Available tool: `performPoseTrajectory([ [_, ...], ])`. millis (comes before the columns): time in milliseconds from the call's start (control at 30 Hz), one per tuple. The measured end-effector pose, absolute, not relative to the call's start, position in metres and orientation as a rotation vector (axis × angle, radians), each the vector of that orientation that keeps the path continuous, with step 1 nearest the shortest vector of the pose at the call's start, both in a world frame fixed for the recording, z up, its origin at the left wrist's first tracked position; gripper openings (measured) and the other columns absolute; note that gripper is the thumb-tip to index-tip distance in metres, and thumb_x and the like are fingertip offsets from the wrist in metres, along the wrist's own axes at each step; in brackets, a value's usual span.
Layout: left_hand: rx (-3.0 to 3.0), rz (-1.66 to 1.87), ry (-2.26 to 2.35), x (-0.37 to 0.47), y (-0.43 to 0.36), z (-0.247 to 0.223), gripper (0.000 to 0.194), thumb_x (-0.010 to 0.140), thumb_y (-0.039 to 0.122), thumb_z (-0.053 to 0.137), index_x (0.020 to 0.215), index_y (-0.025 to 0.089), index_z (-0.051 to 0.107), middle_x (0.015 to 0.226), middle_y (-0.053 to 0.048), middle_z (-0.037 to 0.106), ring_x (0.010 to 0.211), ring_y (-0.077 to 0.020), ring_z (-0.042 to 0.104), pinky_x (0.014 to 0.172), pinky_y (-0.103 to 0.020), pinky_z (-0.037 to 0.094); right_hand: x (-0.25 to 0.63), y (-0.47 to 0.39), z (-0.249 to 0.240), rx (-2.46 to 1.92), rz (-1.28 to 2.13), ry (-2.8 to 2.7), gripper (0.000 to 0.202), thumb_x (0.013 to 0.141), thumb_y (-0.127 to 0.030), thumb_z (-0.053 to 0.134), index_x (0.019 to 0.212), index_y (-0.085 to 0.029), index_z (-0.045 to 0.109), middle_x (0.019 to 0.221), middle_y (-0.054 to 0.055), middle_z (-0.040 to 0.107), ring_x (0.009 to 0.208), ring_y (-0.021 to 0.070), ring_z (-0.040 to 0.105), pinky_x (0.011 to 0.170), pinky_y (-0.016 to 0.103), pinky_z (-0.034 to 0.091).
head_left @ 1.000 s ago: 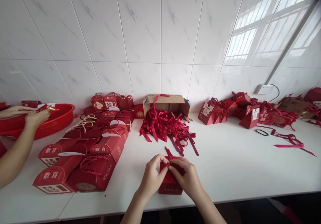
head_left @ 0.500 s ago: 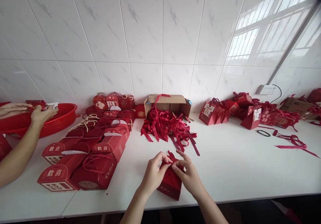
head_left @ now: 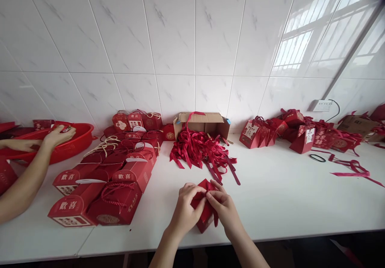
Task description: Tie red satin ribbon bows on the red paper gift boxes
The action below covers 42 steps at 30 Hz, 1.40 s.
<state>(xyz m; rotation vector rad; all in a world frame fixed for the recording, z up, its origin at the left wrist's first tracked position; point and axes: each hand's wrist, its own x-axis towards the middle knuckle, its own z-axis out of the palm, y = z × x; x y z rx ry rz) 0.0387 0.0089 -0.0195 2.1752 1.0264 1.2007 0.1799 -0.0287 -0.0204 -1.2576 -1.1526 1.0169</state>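
A small red gift box (head_left: 205,219) stands on the white table in front of me, partly covered by my hands. Red ribbon (head_left: 215,218) is at its top, one end hanging down the box's right side. My left hand (head_left: 189,204) pinches the ribbon between thumb and forefinger from the left. From the right, my right hand (head_left: 221,206) pinches it too, its fingertips meeting the left ones over the box top. The exact shape of the ribbon under the fingertips is hidden.
Beyond the box, a heap of red ribbons (head_left: 201,150) spills from a cardboard box (head_left: 215,128). Rows of red gift boxes (head_left: 120,204) stand left, more red bags (head_left: 251,136) right. A co-worker's hands (head_left: 57,138) are over a red basin (head_left: 86,138) at far left.
The small box has turned between my hands, and a ribbon end now hangs at its right. Both hands still pinch at its top. The co-worker's hands have moved lower into the basin.
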Motion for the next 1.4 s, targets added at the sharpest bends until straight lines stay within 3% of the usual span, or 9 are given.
performPoseTrajectory([
  [300,2.146,1.145,0.914,0.034,0.014,-0.021,0.017,0.085,0.016,0.053,0.095,0.022,0.067,0.091,-0.006,0.067,0.094,-0.0200,0.060,0.084,-0.037,0.051,0.184,-0.030,-0.020,-1.254,1.073,-1.152,0.036,0.079,-0.052,0.060,0.080,-0.019,0.075,0.116,0.014,0.063,0.133,0.0315,0.034,0.100,0.046,0.040],
  [433,2.154,1.155,0.915,0.031,0.019,-0.024,0.021,0.086,0.014,0.050,0.092,0.021,0.068,0.088,-0.007,0.067,0.091,-0.0200,0.061,0.081,-0.037,0.052,0.192,-0.034,-0.020,-1.297,1.005,-1.332,0.037,0.082,-0.052,0.056,0.094,-0.022,0.075,0.121,0.013,0.062,0.130,0.0322,0.039,0.095,0.045,0.043],
  [500,2.148,1.156,0.923,0.029,0.022,-0.024,0.023,0.086,0.012,0.048,0.090,0.021,0.068,0.087,-0.007,0.066,0.089,-0.0195,0.061,0.079,-0.037,0.052,0.200,-0.037,-0.019,-1.337,0.987,-1.422,0.037,0.084,-0.050,0.054,0.101,-0.023,0.072,0.122,0.012,0.061,0.120,0.0311,0.051,0.087,0.042,0.048],
  [600,2.156,1.138,0.922,0.026,0.023,-0.021,0.023,0.086,0.011,0.046,0.089,0.021,0.067,0.087,-0.006,0.065,0.087,-0.0190,0.061,0.078,-0.036,0.052,0.211,-0.039,-0.018,-1.359,0.938,-1.486,0.032,0.085,-0.043,0.052,0.103,-0.023,0.068,0.108,0.010,0.067,0.088,0.0231,0.065,0.070,0.034,0.052],
  [700,2.195,1.105,0.898,0.023,0.023,-0.018,0.022,0.087,0.012,0.045,0.088,0.021,0.065,0.086,-0.006,0.064,0.088,-0.0188,0.060,0.078,-0.034,0.052,0.218,-0.038,-0.015,-1.419,0.827,-1.526,0.024,0.083,-0.037,0.055,0.100,-0.023,0.063,0.083,0.004,0.070,0.061,0.0166,0.061,0.055,0.028,0.047],
  [800,2.236,1.095,0.878,0.022,0.022,-0.016,0.022,0.088,0.012,0.045,0.088,0.021,0.065,0.086,-0.006,0.064,0.089,-0.0186,0.059,0.078,-0.033,0.051,0.219,-0.042,-0.006,-1.520,0.735,-1.597,0.018,0.079,-0.032,0.058,0.095,-0.025,0.062,0.071,-0.001,0.067,0.049,0.0140,0.053,0.050,0.027,0.042],
  [967,2.250,1.081,0.859,0.021,0.020,-0.013,0.023,0.088,0.011,0.044,0.090,0.022,0.065,0.086,-0.006,0.064,0.088,-0.0184,0.059,0.078,-0.033,0.051,0.217,-0.047,0.017,-1.492,0.733,-1.790,0.016,0.083,-0.032,0.055,0.097,-0.028,0.063,0.067,-0.001,0.065,0.051,0.0150,0.055,0.049,0.026,0.042],
  [1133,2.253,1.017,0.874,0.017,0.021,-0.008,0.022,0.090,0.015,0.043,0.088,0.022,0.064,0.088,-0.006,0.061,0.088,-0.0183,0.058,0.077,-0.032,0.051,0.215,-0.020,0.018,-1.229,0.467,-2.033,0.041,0.084,-0.024,0.054,0.125,-0.030,0.054,0.117,0.007,0.060,0.093,0.0198,0.062,0.079,0.032,0.051],
  [1400,2.386,0.883,0.897,0.012,0.027,0.003,0.022,0.086,0.012,0.046,0.086,0.023,0.065,0.084,-0.004,0.061,0.086,-0.0185,0.057,0.076,-0.031,0.049,0.215,-0.004,-0.002,-0.995,0.138,-2.380,0.041,0.095,-0.015,0.032,0.121,-0.030,0.059,0.096,0.007,0.065,0.083,0.0170,0.060,0.070,0.027,0.048],
])
